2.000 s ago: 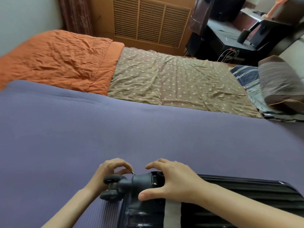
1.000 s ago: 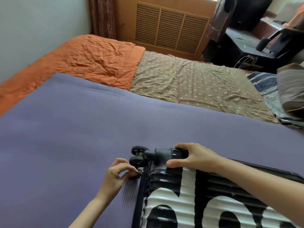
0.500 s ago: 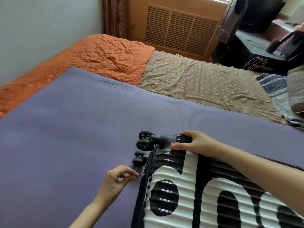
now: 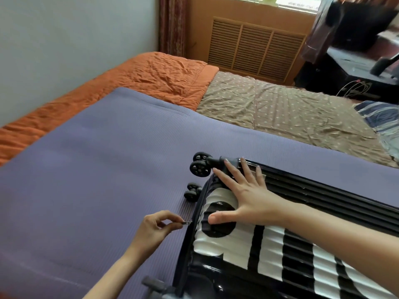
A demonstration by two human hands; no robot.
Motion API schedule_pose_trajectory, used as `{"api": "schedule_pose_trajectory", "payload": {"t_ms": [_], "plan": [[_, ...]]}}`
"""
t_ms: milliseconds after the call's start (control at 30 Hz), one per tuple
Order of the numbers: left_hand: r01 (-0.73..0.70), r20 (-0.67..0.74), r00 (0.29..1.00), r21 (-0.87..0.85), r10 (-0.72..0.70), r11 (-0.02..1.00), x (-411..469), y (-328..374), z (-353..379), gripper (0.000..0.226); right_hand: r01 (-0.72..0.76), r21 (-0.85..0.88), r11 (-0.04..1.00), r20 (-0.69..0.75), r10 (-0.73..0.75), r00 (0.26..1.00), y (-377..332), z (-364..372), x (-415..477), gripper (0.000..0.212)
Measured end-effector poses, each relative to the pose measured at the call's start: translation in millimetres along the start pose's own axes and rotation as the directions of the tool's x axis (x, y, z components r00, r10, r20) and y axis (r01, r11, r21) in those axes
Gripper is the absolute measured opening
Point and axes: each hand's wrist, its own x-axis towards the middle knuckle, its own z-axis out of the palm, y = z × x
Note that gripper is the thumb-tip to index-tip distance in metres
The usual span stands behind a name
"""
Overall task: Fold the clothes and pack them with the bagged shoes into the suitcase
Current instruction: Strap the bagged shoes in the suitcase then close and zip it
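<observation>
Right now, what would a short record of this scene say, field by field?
Surface: purple mat
Luggage: black and white suitcase lying flat on the mat, lid down
Wheels: wheels at the far end, off the mat's edge
Left: left hand pinches the zipper pull at the suitcase's side
Right: right hand spread flat on top of the suitcase
Clothes and shoes: none in sight

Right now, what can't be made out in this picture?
Head view only.
Contents of the suitcase: hidden by its shell.
Suitcase's near and right ends: cut off by the frame edges.
Zipper pull pinched by the left hand: too small to show whether the zip is shut.
Shell under the flat right hand: covered.
</observation>
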Motion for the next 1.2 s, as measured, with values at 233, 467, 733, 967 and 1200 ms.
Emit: {"api": "schedule_pose_trajectory", "payload": {"t_ms": [233, 467, 733, 967, 1200], "plan": [[-0.021, -0.036, 0.999, 0.011, 0.021, 1.000, -16, -1, 2, 0.020, -0.006, 0.008, 1.000, -0.024, 0.006, 1.000, 0, 5, 4, 0.118], [-0.065, -0.106, 0.992, 0.030, 0.068, 0.997, -31, -7, 6, 0.022, -0.031, 0.036, 0.999, -0.079, 0.034, 0.996, -18, 2, -18, 0.108], [-0.209, -0.069, 0.974, 0.072, 0.214, 0.975, -72, -19, -1, 0.020, 0.190, -0.109, 0.976, 0.040, -0.186, 0.982, -67, 46, -86, 0.107], [-0.242, -0.229, 0.939, 0.093, 0.257, 0.966, -104, -18, 13, 0.044, 0.232, -0.225, 0.946, 0.064, -0.224, 0.973, -73, 62, -114, 0.119], [-0.145, -0.314, 0.940, -0.017, 0.132, 0.989, -110, -30, 18, 0.043, 0.231, -0.217, 0.949, 0.014, -0.233, 0.972, -72, 65, -112, 0.116]]}}
